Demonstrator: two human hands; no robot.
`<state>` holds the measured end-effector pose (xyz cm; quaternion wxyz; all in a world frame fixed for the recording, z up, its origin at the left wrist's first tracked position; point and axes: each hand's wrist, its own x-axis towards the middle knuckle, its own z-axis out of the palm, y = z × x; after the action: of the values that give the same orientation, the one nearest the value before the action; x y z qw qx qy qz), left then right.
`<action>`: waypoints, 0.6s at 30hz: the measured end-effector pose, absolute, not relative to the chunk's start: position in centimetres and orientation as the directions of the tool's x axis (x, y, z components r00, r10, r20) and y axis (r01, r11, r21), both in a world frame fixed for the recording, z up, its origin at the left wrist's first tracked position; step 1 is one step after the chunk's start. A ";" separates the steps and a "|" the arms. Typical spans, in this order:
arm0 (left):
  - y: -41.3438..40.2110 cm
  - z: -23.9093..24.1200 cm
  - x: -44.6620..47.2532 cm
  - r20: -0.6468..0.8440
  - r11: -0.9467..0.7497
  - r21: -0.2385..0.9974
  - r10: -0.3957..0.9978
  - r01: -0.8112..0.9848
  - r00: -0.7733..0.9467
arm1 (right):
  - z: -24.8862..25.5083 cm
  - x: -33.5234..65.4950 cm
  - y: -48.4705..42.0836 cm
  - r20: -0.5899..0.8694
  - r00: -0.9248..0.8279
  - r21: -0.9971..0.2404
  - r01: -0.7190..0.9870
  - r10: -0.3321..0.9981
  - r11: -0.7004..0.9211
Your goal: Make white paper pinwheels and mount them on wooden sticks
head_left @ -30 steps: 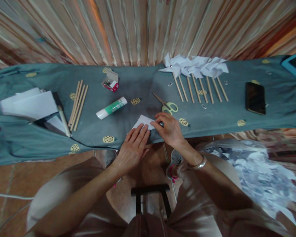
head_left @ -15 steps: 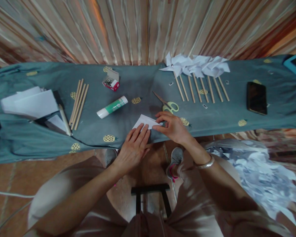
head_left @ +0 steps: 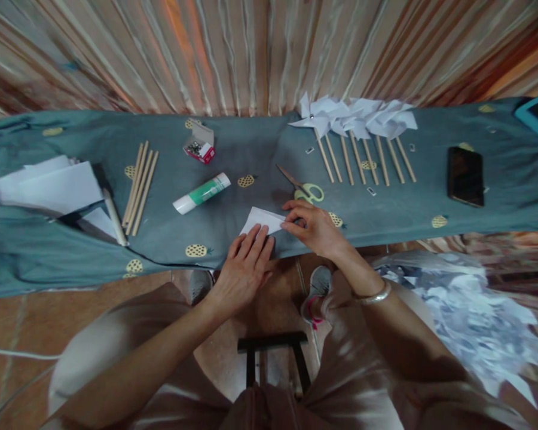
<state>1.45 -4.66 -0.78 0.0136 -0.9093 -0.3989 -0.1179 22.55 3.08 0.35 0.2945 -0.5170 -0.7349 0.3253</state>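
A small folded white paper point(head_left: 260, 219) lies on the teal cloth point(head_left: 233, 155) near the table's front edge. My left hand point(head_left: 245, 267) lies flat on the paper's near part, fingers stretched out together. My right hand point(head_left: 316, 227) presses its fingertips on the paper's right edge, fingers bent. Yellow-handled scissors point(head_left: 305, 188) lie just beyond my right hand. A glue stick point(head_left: 201, 193) lies to the left of the paper.
Bare wooden sticks point(head_left: 138, 187) and a stack of white paper point(head_left: 49, 188) lie at the left. A small open box of pins point(head_left: 199, 147) sits behind. Several paper pinwheels on sticks point(head_left: 358, 122) lie at the right, with a dark phone point(head_left: 465, 176). Paper scraps point(head_left: 470, 316) cover the floor.
My right hand has slid a little to the right and back along the paper's edge. My left hand has stayed flat on the paper.
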 end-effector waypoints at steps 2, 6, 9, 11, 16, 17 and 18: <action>-4.7 -0.8 1.5 0.215 -0.676 0.073 0.729 0.733 0.651 | 0.4 22.4 3.1 0.098 -0.271 -0.775 0.582 0.957 0.245; -4.8 -0.6 1.4 0.210 -0.674 0.081 0.732 0.734 0.648 | 0.5 22.0 3.1 0.093 -0.242 -0.772 0.596 0.966 0.223; -4.8 -0.6 1.4 0.218 -0.672 0.081 0.732 0.736 0.645 | 0.5 21.7 3.2 0.089 -0.223 -0.762 0.613 0.971 0.211; -4.8 -0.5 1.4 0.215 -0.672 0.082 0.733 0.736 0.645 | 0.5 21.7 3.3 0.092 -0.220 -0.755 0.621 0.971 0.212; -4.9 -0.5 1.3 0.200 -0.662 0.082 0.743 0.745 0.638 | 0.5 22.4 3.3 0.097 -0.290 -0.770 0.584 0.952 0.256; -5.0 -0.5 1.3 0.197 -0.662 0.081 0.744 0.745 0.639 | 0.6 22.5 3.3 0.100 -0.302 -0.772 0.578 0.948 0.265; -5.0 -0.4 1.3 0.197 -0.663 0.081 0.743 0.744 0.640 | 0.7 22.7 3.1 0.104 -0.310 -0.773 0.573 0.945 0.273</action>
<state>1.27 -4.97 -0.43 0.0040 -0.9055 -0.4105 -0.1069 22.69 3.13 0.68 0.2902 -0.5108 -0.7430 0.3206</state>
